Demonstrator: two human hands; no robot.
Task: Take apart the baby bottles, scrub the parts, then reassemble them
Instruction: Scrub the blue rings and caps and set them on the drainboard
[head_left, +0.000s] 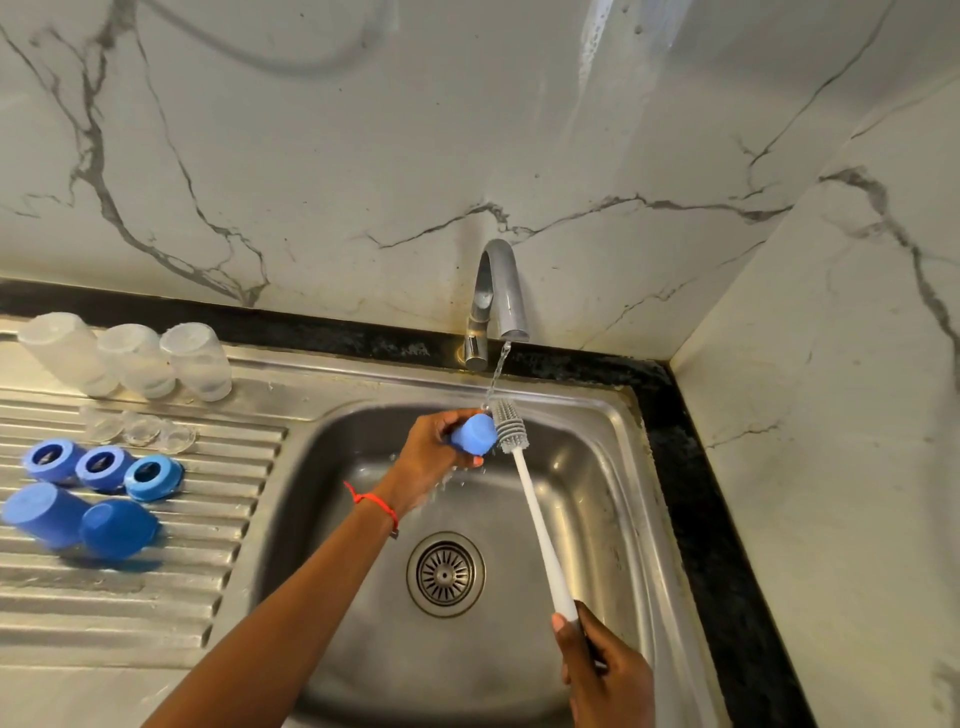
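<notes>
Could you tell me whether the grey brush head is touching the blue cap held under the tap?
Touching: in the head view the brush head presses against the side of the blue cap in the left hand, no gap visible.

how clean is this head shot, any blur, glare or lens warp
Head view: wide-angle warp bows the counter edge and wall corner; the blue caps at far left look smeared; a bright glare streak on the marble wall; the left hand, brush and drain are fairly sharp.

Left hand (434, 449) covers the near side of the blue cap (474, 434); right hand (605, 670) hides the brush (535, 506) handle's end, wrist cut off at the bottom edge.
</notes>
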